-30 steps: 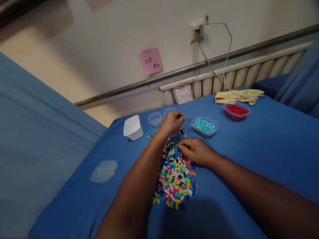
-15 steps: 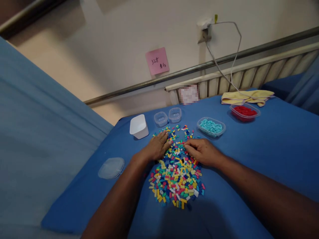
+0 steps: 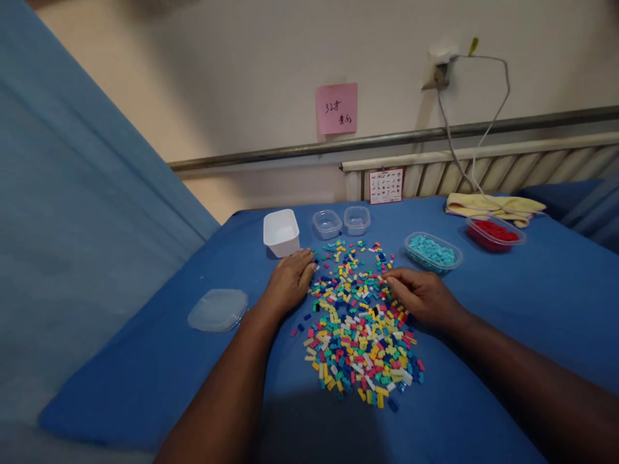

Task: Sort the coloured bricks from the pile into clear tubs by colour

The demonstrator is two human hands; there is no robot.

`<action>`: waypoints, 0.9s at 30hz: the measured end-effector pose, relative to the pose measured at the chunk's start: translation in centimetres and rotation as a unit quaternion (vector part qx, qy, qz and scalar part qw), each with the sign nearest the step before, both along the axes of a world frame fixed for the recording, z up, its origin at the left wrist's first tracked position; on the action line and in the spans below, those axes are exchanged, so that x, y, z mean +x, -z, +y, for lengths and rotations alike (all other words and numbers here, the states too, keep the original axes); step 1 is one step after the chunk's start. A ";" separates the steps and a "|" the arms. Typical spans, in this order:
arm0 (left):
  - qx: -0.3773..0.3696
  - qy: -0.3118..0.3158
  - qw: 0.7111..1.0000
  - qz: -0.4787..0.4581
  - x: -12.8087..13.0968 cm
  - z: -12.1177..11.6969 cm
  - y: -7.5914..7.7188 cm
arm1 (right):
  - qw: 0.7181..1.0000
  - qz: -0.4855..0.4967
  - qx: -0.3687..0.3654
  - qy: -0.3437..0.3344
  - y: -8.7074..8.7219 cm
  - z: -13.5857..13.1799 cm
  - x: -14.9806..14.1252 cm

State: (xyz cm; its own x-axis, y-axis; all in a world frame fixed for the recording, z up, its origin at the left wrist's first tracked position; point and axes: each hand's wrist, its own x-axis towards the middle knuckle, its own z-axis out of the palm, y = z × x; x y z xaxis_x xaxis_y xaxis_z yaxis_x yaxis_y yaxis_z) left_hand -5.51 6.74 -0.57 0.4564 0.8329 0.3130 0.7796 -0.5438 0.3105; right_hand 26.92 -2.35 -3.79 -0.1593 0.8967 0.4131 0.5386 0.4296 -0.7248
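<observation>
A spread of small, many-coloured building bricks (image 3: pixel 360 348) covers the middle of the blue cloth, dense near me and thinner toward the wall. My left hand (image 3: pixel 291 278) lies flat along the left edge of this spread, fingers stretched out and holding nothing. On the opposite edge is my right hand (image 3: pixel 428 298), its thumb and forefinger brought together beside the bricks. Whatever may be between those fingertips is too small to make out. Light blue bricks fill a clear tub (image 3: pixel 411 248) beyond my right hand; red pieces (image 3: pixel 493 230) sit in another tub farther right.
Behind the bricks stand a white box (image 3: pixel 281 248) and two small clear tubs (image 3: pixel 327 233). Clear lids (image 3: pixel 217 310) lie stacked to the left. A yellow cloth (image 3: pixel 483 205), a cable (image 3: pixel 449 138), a radiator (image 3: pixel 512 161) and a rail (image 3: pixel 290 152) are at the back.
My left hand has slid left, off the bricks to their edge, uncovering more of them. My right hand keeps its pinch at the right edge. The camera view has levelled and shifted.
</observation>
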 end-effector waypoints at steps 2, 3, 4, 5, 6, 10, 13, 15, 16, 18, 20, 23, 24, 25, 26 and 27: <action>0.028 -0.007 0.998 -0.058 -0.2 0.8 0.5 | 0.999 -0.027 0.036 0.017 -0.1 0.0 0.1; 0.037 -0.019 0.996 -0.085 -0.2 1.0 0.7 | 0.997 -0.048 0.053 0.020 -0.3 0.2 0.1; 0.044 -0.039 0.992 -0.108 -0.1 1.2 0.8 | 0.995 -0.075 0.067 0.020 -0.5 0.5 0.0; 0.049 -0.064 0.989 -0.128 0.0 1.3 0.8 | 0.991 -0.104 0.078 0.018 -0.9 1.0 -0.1; 0.052 -0.088 0.984 -0.144 0.2 1.3 0.8 | 0.987 -0.134 0.083 0.014 -1.3 1.7 -0.4; 0.023 -0.137 0.972 -0.190 0.5 1.2 0.8 | 0.974 -0.215 0.057 -0.048 -2.6 5.6 -2.7; -0.019 -0.140 0.969 -0.201 0.4 1.0 0.8 | 0.957 -0.258 0.033 -0.125 -2.5 7.8 -4.7; -0.029 -0.140 0.967 -0.210 0.3 1.0 0.9 | 0.946 -0.280 0.030 -0.159 -2.2 8.1 -5.3; -0.031 -0.140 0.966 -0.215 0.3 1.0 1.0 | 0.942 -0.288 0.030 -0.171 -2.1 7.9 -5.3; -0.033 -0.143 0.964 -0.223 0.3 1.1 1.1 | 0.933 -0.302 0.033 -0.191 -2.1 7.1 -4.8; -0.036 -0.146 0.961 -0.232 0.4 1.2 1.2 | 0.927 -0.313 0.039 -0.201 -2.6 6.1 -3.9; -0.040 -0.146 0.958 -0.245 0.4 1.5 1.3 | 0.935 -0.319 0.047 -0.151 -4.1 5.6 -3.0; -0.039 -0.148 0.957 -0.248 0.5 1.5 1.3 | 0.942 -0.311 0.045 -0.120 -4.6 5.8 -3.0; -0.039 -0.150 0.956 -0.249 0.5 1.6 1.3 | 0.949 -0.297 0.040 -0.093 -5.1 6.1 -3.2; -0.041 -0.153 0.955 -0.250 0.5 1.6 1.3 | 0.956 -0.281 0.031 -0.080 -5.5 6.5 -3.5; -0.047 -0.156 0.954 -0.251 0.5 1.6 1.3 | 0.960 -0.265 0.019 -0.085 -5.8 6.8 -3.9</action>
